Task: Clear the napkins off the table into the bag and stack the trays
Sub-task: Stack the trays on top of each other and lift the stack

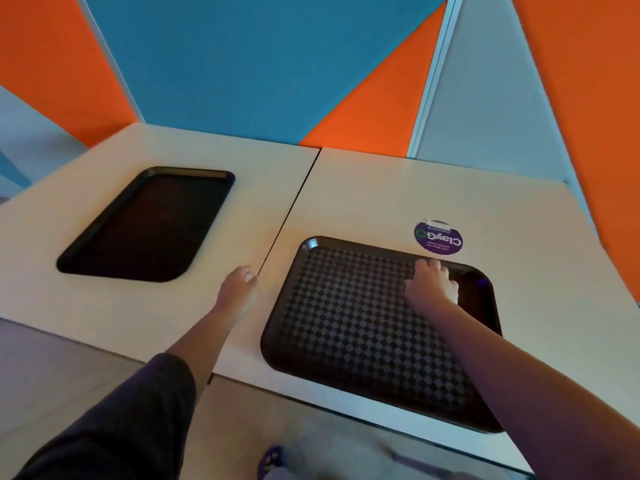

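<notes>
Two dark trays lie on pale tables pushed together. The left tray (145, 223) is plain black and has nothing on it. The right tray (346, 327) has a checkered surface. My right hand (431, 284) lies palm down on its far right part, fingers bent at the far rim; whether they grip the rim is unclear. A small white patch shows at the hand's right edge. My left hand (239, 289) hovers low over the table (104, 306) by the seam between the tables, fingers relaxed and holding nothing. No napkin is plainly visible.
A round purple sticker (438, 237) sits on the right table just beyond the checkered tray. Orange, blue and grey wall panels stand close behind the tables. Below the near table edge is grey floor and a blurred blue and pale shape (277, 459).
</notes>
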A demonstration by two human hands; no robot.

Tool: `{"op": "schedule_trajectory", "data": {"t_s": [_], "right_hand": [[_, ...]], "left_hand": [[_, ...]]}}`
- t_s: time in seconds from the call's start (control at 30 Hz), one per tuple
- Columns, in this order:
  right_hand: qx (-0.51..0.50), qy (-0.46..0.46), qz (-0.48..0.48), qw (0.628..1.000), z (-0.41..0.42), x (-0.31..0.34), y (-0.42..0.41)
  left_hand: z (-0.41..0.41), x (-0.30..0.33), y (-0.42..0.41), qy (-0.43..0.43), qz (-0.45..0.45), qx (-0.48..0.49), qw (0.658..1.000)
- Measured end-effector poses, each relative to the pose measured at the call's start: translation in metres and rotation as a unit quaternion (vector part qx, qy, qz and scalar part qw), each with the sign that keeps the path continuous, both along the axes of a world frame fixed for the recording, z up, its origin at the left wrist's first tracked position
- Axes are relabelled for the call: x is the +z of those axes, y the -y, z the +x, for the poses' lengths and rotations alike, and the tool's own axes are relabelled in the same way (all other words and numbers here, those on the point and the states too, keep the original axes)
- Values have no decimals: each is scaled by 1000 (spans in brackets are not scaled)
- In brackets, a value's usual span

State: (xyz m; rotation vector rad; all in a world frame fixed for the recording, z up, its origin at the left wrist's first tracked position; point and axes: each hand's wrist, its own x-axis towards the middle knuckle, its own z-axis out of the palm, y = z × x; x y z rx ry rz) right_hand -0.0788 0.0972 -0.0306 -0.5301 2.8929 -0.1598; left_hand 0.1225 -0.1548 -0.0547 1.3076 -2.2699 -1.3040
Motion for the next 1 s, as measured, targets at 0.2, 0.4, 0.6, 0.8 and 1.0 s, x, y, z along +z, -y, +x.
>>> {"op": "schedule_trajectory", "data": {"t_s": [0.2,0.4,0.6,0.8,1.0], "right_hand": [[117,41,-74,990,15,9,94],[175,68,-121,975,33,13,202],[201,86,-134,967,46,13,286],[251,74,-136,956,46,15,349],[306,81,-117,941,35,12,397]], "left_hand": [[31,4,64,-3,-2,52,999],[69,5,152,23,-4,142,990],[95,9,205,145,-1,303,942],[103,-2,243,200,63,389,897],[95,-11,266,187,117,372,902]]}}
